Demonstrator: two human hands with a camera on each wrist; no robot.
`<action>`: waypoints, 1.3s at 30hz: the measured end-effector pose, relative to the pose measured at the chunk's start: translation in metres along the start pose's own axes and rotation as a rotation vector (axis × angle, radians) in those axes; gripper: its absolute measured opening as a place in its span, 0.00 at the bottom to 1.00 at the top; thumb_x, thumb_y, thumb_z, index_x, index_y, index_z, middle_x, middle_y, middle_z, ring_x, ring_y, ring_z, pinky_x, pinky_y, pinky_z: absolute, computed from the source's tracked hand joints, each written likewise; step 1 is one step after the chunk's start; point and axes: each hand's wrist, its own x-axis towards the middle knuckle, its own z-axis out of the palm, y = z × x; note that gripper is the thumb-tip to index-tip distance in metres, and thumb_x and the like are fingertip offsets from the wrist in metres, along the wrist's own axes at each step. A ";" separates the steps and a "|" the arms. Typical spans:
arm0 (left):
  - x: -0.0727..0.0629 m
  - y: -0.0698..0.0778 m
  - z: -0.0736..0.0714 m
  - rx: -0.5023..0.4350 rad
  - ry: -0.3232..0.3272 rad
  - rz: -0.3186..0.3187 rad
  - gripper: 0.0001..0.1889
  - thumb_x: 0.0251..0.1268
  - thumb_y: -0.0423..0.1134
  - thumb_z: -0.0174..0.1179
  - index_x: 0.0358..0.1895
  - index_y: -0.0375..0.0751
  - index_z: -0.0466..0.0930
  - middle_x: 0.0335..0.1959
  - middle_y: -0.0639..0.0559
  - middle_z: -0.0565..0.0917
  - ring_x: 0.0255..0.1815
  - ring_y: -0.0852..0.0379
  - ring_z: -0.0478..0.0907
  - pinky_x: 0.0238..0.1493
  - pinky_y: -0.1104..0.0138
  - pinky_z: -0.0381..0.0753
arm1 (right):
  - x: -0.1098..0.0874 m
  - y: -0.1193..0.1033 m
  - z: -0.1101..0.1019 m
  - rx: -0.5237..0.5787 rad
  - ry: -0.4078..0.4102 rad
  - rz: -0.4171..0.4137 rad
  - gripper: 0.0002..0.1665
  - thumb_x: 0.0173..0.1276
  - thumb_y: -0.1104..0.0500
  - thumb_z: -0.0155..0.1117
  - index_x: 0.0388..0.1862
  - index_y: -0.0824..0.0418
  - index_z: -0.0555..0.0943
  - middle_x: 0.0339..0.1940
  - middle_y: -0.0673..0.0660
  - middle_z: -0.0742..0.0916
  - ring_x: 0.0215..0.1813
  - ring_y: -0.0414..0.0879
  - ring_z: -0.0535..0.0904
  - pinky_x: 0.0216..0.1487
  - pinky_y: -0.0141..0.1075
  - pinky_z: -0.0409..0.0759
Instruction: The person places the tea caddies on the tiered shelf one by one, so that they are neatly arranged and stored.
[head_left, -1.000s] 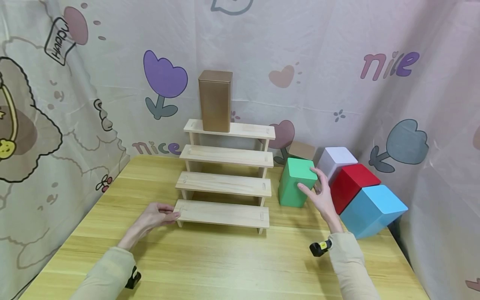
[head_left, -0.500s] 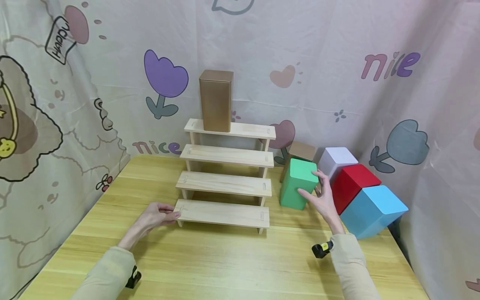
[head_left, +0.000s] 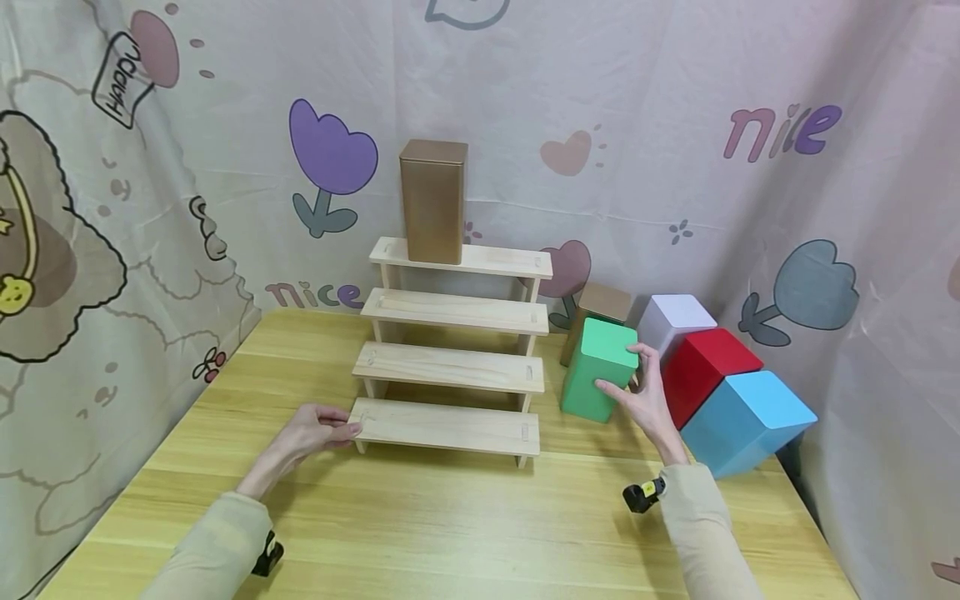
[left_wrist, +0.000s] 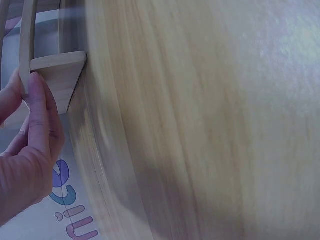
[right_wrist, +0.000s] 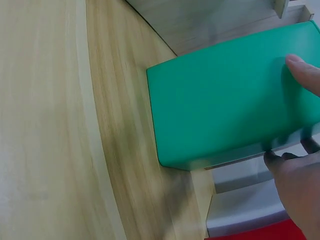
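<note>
A tiered wooden display stand (head_left: 450, 423) with stepped shelves stands mid-table. My left hand (head_left: 309, 435) pinches the left end of its lowest shelf (left_wrist: 59, 61), thumb on one face and fingers on the other. To the right of the stand, my right hand (head_left: 647, 400) grips a tall green box (head_left: 597, 371) between thumb and fingers. The box leans slightly, its lower end right at the tabletop in the right wrist view. A tall brown box (head_left: 433, 204) stands upright on the top shelf, left of its middle.
A second brown box (head_left: 602, 302) stands behind the green one, partly hidden by it. A white box (head_left: 678, 312), a red box (head_left: 708, 367) and a light blue box (head_left: 750, 421) are grouped at the right. A printed curtain (head_left: 645, 100) hangs behind the wooden table (head_left: 450, 533).
The green box has shifted slightly right and toward me in my right hand, and more of the brown box behind it shows. My left hand has stayed at the shelf end.
</note>
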 end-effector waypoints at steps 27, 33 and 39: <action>0.001 -0.001 -0.001 -0.009 -0.002 -0.005 0.24 0.67 0.28 0.63 0.58 0.11 0.68 0.36 0.48 0.84 0.35 0.59 0.85 0.47 0.66 0.92 | 0.004 0.002 -0.004 -0.034 -0.018 -0.034 0.48 0.59 0.73 0.73 0.68 0.65 0.51 0.57 0.42 0.74 0.59 0.34 0.71 0.72 0.55 0.67; 0.001 0.000 -0.002 -0.019 -0.011 -0.001 0.24 0.68 0.28 0.62 0.58 0.11 0.68 0.35 0.49 0.83 0.35 0.60 0.85 0.46 0.66 0.92 | 0.005 0.003 -0.004 -0.071 -0.007 -0.034 0.48 0.59 0.72 0.74 0.68 0.66 0.52 0.57 0.42 0.75 0.58 0.33 0.73 0.60 0.21 0.74; 0.000 0.000 -0.003 -0.011 -0.019 0.004 0.24 0.68 0.28 0.62 0.59 0.11 0.68 0.36 0.50 0.83 0.35 0.60 0.85 0.46 0.67 0.92 | 0.004 0.003 -0.002 -0.075 0.011 -0.028 0.49 0.58 0.72 0.75 0.69 0.65 0.53 0.56 0.43 0.75 0.57 0.33 0.73 0.56 0.19 0.75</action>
